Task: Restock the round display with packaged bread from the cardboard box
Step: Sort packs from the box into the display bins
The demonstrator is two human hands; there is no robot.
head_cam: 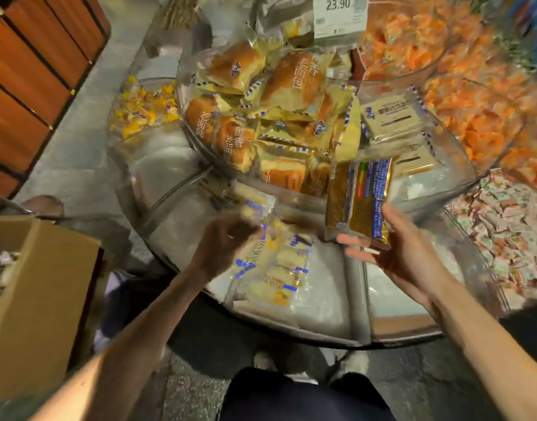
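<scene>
The round display (361,335) has clear dividers and a raised centre bin piled with golden bread packs (279,117). My right hand (404,253) holds a gold and blue bread pack (358,202) upright over the near compartment, thumb on its front. My left hand (227,244), blurred, grips a pale bread pack (252,202) above the near-left compartment, where several pale yellow packs (276,268) lie. The cardboard box (39,293) stands open at the left, its contents mostly hidden.
A price sign reading 23.90 (340,16) stands behind the centre bin. Orange snack packs (474,95) fill the right side, small yellow packs (145,107) a left compartment. A wooden slatted fixture (33,80) stands far left. My shoes (291,366) are under the display's rim.
</scene>
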